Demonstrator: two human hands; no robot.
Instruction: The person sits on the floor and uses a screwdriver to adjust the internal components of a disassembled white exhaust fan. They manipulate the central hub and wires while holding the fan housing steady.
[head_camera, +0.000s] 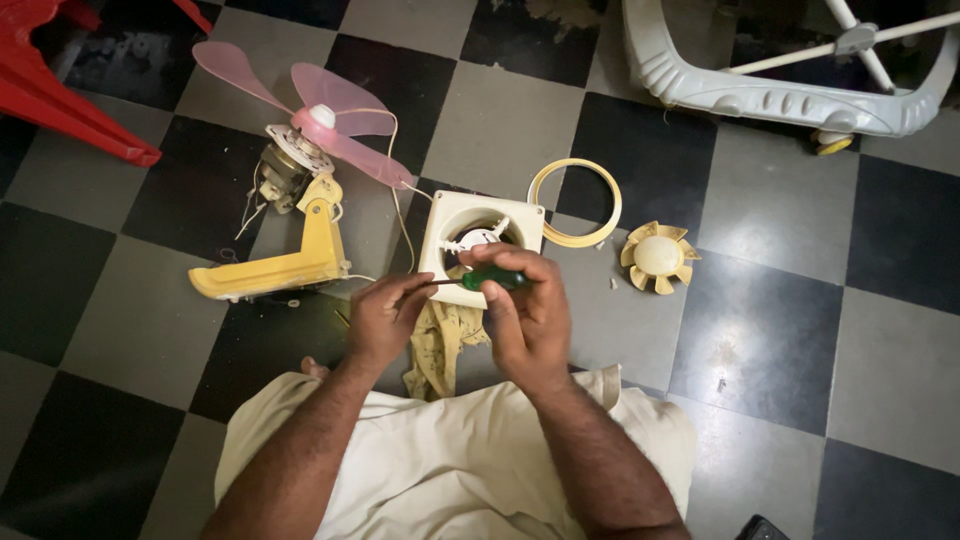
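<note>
- I see no package, label, sign or lit screen near the white square fan housing (480, 240) in front of me.
- Only bare fan parts lie around it on the checkered floor (770, 340).

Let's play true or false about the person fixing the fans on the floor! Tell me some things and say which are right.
1. The right hand holds a green-handled screwdriver. True.
2. The pink fan blade lies in the person's lap. False: it sits on the yellow stand on the checkered floor.
3. The yellow ring lies beside the white square fan housing. True.
4. The small cream fan blade is inside the housing. False: it lies apart on the floor, past the ring.
5. The left hand touches the screwdriver's metal tip end. True.
</note>
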